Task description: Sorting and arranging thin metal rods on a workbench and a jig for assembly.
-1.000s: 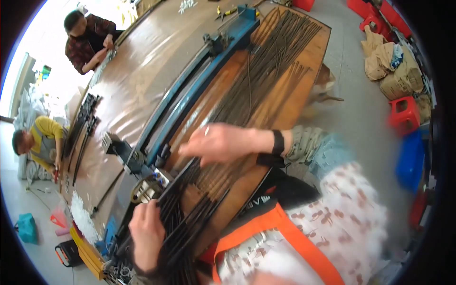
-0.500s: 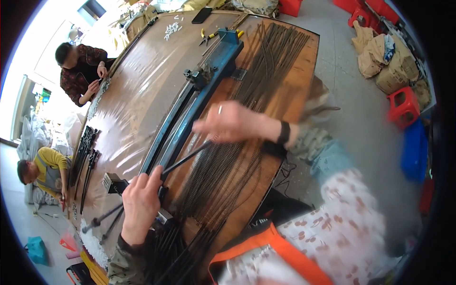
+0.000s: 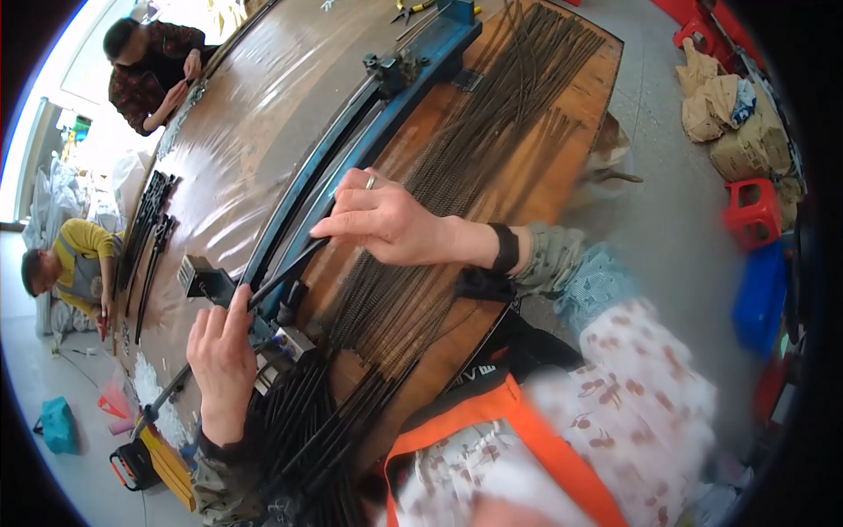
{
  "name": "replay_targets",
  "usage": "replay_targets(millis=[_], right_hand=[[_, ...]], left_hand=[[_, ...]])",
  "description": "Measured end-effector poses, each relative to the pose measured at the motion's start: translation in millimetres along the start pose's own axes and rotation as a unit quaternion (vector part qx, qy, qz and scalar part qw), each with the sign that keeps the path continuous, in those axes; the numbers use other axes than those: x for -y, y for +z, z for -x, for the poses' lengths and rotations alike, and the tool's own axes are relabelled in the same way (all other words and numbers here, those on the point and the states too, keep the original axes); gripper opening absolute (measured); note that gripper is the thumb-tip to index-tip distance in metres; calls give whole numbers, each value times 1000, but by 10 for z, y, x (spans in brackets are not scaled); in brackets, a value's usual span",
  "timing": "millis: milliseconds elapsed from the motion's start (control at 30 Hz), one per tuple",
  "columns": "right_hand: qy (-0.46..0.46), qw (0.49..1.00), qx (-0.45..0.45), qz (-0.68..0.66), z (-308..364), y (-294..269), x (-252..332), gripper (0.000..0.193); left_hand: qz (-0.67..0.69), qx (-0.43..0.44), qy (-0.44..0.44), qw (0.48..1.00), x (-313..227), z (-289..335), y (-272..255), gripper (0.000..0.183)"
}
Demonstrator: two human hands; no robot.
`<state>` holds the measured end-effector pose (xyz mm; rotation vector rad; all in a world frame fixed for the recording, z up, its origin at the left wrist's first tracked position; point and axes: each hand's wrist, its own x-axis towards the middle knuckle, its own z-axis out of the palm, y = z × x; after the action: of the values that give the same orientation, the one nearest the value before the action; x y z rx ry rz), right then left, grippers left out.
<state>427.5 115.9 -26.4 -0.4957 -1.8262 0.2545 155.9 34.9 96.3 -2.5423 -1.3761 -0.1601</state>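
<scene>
My left hand (image 3: pixel 221 353) is closed around a slim black rod (image 3: pixel 290 270), whose lower part runs out past the hand toward the lower left. My right hand (image 3: pixel 383 221), with a ring on one finger, pinches the rod's upper end between thumb and fingers. Both hands are over the near side of a long blue metal fixture (image 3: pixel 399 123) with a slotted rail and a clamp block. To its right lies a wide bundle of long, dark, coiled springs (image 3: pixel 457 184) on the wooden board. Below my hands, a heap of black rods (image 3: pixel 299 430) spreads near my apron.
A plastic-covered table (image 3: pixel 263 114) stretches to the left, where two people (image 3: pixel 154 75) (image 3: pixel 75 268) work at its edge. Black parts (image 3: pixel 151 228) lie near them. Pliers (image 3: pixel 413 10) rest at the far end. A red stool (image 3: pixel 752 213), blue bin (image 3: pixel 762 285) and sacks (image 3: pixel 733 123) stand on the right.
My right hand has come down and left along the fixture, nearer my left hand, with the rod between them. My left hand has shifted left. The whole view has also tilted and shifted.
</scene>
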Motion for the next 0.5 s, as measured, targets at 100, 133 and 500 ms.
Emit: replay_targets(millis=[100, 133, 500], right_hand=[[-18, 999, 7, 44, 14, -123, -303, 31], [12, 995, 56, 85, 61, -138, -447, 35], [37, 969, 133, 206, 123, 128, -620, 26]], left_hand=[[3, -46, -51, 998, 245, 287, -41, 39], [-45, -49, -58, 996, 351, 443, -116, 39], [-77, -170, -243, 952, 1160, 1649, -548, 18]])
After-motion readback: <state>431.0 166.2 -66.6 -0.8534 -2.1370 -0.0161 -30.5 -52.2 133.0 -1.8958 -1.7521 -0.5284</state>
